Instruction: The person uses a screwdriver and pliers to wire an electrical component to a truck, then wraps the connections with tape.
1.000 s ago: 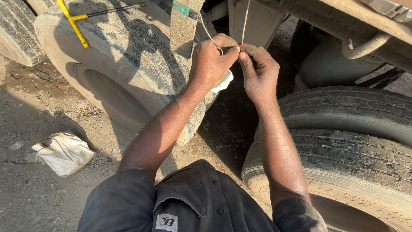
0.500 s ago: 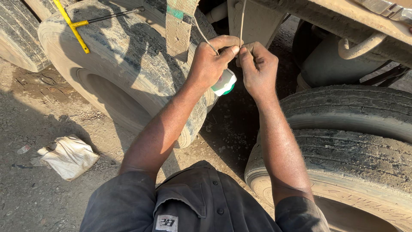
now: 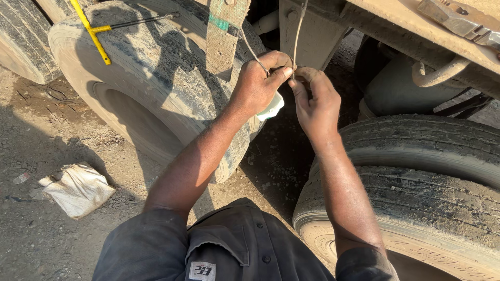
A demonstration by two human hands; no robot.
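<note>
1. Between the two dusty tyres, your left hand [image 3: 256,86] pinches a thin wire [image 3: 251,51] and clasps a white object [image 3: 272,106].
2. Your right hand [image 3: 316,101] pinches a second wire strand [image 3: 298,31]; the fingertips of both hands touch.
3. A crumpled white rag [image 3: 78,188] lies on the ground, well apart.

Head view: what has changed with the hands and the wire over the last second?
Barely anything. Both hands, left hand and right hand, remain pinched together on the thin wire hanging from the truck frame; the white object stays under the left palm. The rag and yellow tool are unmoved.
</note>
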